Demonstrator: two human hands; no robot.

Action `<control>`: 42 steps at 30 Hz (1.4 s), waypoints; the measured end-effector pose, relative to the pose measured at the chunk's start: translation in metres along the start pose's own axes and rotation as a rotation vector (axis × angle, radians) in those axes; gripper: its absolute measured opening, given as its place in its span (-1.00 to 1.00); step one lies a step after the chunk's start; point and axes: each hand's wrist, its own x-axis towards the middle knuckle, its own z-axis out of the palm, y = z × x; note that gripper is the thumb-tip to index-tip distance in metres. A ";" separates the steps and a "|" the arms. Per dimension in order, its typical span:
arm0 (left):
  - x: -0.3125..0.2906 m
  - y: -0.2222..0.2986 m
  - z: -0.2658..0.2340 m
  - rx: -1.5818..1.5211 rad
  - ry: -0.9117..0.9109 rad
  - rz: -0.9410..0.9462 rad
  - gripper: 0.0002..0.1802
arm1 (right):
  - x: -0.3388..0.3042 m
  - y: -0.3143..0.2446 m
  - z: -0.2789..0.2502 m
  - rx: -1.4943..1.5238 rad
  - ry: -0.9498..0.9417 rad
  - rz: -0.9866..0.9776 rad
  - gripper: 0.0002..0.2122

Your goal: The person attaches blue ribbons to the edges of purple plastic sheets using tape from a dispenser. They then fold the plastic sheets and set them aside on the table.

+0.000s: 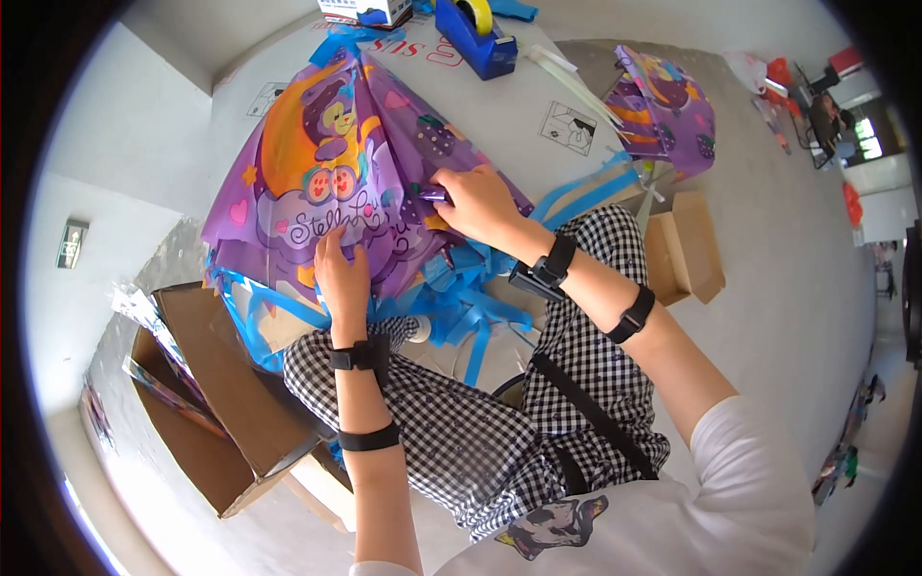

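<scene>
A purple kite [288, 206] printed with a cartoon bear on an orange moon lies across the table in front of me, its sheet creased down the middle. My left hand [341, 278] rests on its lower part with the fingers stretched over the print. In my right hand [477, 204] is a small shiny purple tool [433, 194], its tip against the kite's right side. The hand covers most of this tool, so its kind is unclear. Blue ribbons [466, 298] hang in a tangle below the kite, above my lap.
A blue tape dispenser [477, 40] with yellow tape stands at the table's far side, near a white box [367, 12]. Another purple kite [663, 120] lies folded at the right, above a small open carton [684, 248]. A large cardboard box [235, 384] stands at my left.
</scene>
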 end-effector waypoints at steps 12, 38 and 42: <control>0.012 -0.041 -0.014 -0.045 0.158 -0.032 -0.62 | -0.026 0.114 -0.092 -0.313 0.206 0.351 -0.55; -0.100 0.036 0.073 -0.237 -0.417 -0.216 -0.46 | -0.141 0.007 0.013 1.214 0.050 0.998 -0.82; -0.091 0.044 0.065 -0.967 -0.584 -0.611 -0.58 | -0.124 0.013 -0.017 1.346 0.097 0.933 -0.81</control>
